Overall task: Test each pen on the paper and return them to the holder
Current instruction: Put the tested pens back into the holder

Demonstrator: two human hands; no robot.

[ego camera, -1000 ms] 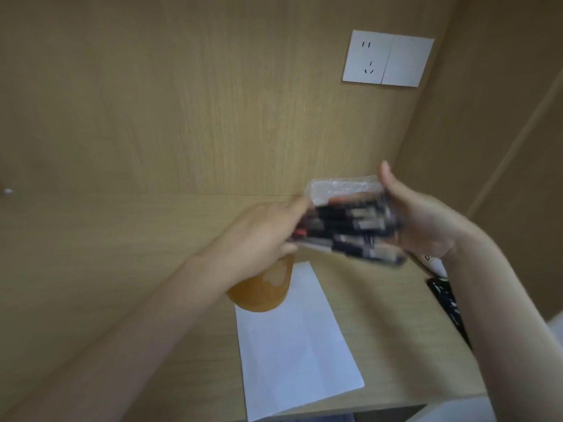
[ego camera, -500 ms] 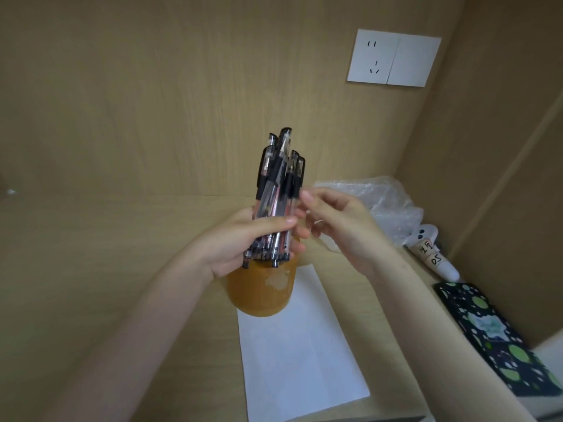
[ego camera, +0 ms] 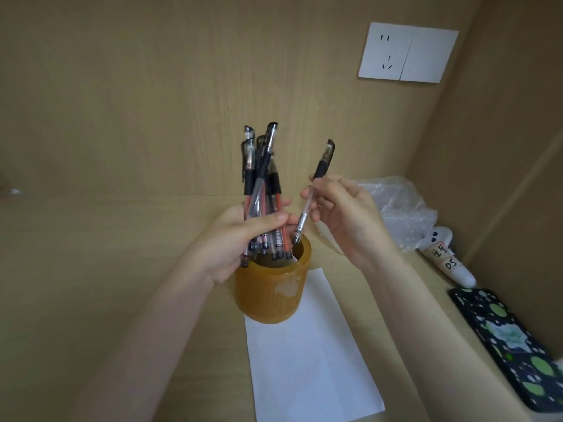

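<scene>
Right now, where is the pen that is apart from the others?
In the head view, the pen is right of centre, pinched by the right hand, beside the bundle in the left hand, its lower end over the holder.

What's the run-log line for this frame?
left hand: grips bundle of capped gel pens over amber ribbed plastic holder | right hand: pinches one clear black-capped pen | white paper sheet: no marks visible

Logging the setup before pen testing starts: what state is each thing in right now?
Pen bundle: capped, upright, held by left hand.
Single pen: capped, pinched by right hand.
Holder: upright, open.
Paper: flat, blank.
Bag: crumpled.
Socket: nothing plugged in.
</scene>
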